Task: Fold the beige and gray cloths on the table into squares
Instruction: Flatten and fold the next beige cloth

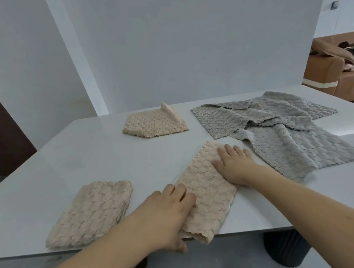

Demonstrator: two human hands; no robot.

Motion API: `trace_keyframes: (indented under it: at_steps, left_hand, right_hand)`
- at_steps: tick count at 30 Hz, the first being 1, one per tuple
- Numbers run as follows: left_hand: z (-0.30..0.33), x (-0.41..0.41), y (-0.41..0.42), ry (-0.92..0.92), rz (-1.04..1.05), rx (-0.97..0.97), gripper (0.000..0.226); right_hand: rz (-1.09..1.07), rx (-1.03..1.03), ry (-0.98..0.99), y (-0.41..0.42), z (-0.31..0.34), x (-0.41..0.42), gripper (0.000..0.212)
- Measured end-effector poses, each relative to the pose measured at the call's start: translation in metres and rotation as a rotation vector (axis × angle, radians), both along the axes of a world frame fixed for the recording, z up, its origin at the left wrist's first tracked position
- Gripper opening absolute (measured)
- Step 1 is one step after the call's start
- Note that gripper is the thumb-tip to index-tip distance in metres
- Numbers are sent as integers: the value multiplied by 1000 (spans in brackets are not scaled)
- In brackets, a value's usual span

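**Two hands flatten a half-folded beige cloth at the table's near edge**

The left hand [168, 213] lies flat, fingers straight and close together, pressing the near left side of a long beige cloth [206, 192]. The thumb hangs over the front edge of the table [90, 159]. The right hand [235, 163] also lies flat, fingers slightly spread, on the far right part of the same cloth. Neither hand pinches anything.

This beige cloth is a narrow strip, running from the table's front edge, where its near end droops over, diagonally back toward the middle. It looks folded once lengthwise.

Just left of it, near the front edge, sits a second beige cloth [89, 213], already folded into a rough square.

To do this step well, smooth the strip so its long edges line up, then hold one end still with a flat palm, bring the drooping near end up onto the far end, and match the corners before pressing the crease.

Farther back, near the middle of the far edge, lies a third beige cloth [154, 124], folded, with one corner standing up.

Toward the far right corner, the gray cloths [275, 132] lie overlapping and not yet folded into squares.
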State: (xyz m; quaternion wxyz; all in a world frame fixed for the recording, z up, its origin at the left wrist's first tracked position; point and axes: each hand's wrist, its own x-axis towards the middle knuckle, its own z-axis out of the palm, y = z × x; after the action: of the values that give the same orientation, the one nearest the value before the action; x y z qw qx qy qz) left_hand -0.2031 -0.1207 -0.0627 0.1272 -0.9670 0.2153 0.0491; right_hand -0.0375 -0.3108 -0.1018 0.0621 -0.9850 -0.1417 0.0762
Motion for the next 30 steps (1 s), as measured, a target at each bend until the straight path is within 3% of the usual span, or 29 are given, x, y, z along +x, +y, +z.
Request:
trace_keyframes:
  at_steps: [6,11,16,21,24,30]
  left_hand:
    - [-3,-4,-4,-51,-82,-63,45]
    - [17,18,-2,203,27,-128,22]
    - [49,57,1,257,152,-276,15]
    - [62,104,-12,167,239,-710,3]
    - [43,140,-28,79,234,-854,6]
    - [-10,190,-45,-20,233,-935,10]
  right_hand:
    - [109,215,-85,-18,-2,4,59]
    - [133,272,-433,-49,-13,-1,27]
    - [110,397,-408,-48,-18,10,17]
    - [-85,798,-252,-54,-9,12,31]
    - [-151,976,-193,-56,-6,8,45]
    - [-68,969,-177,-55,-1,8,71]
